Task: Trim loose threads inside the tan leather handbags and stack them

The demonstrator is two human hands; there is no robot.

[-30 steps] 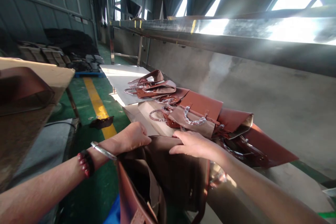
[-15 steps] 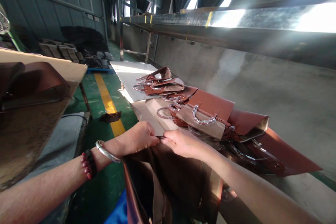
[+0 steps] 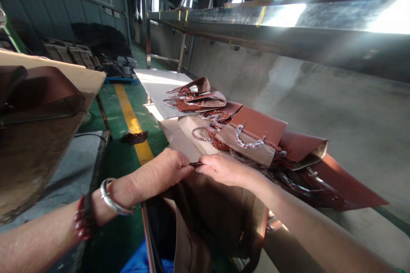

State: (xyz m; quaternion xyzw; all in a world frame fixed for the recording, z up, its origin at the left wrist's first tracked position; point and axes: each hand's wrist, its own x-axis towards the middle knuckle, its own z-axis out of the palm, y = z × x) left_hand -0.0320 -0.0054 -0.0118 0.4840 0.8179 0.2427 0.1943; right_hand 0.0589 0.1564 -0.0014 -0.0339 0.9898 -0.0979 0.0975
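A dark brown bag hangs open below my two hands at the bottom centre. My left hand, with a silver bangle and a red bead bracelet on the wrist, pinches the bag's top edge with closed fingers. Fingertip to fingertip with it, my right hand pinches the same edge. Just beyond the hands lies a row of brown handbags with plastic-wrapped handles, on a long grey bench.
White sheets lie at the bench's far end. A metal rail runs overhead. On the left a cardboard-topped table carries a brown bag. The green floor has a yellow line; dark goods are stacked far left.
My right hand slid left along the bag's top edge until it met my left hand. Both now pinch the edge together. The view shifted slightly left.
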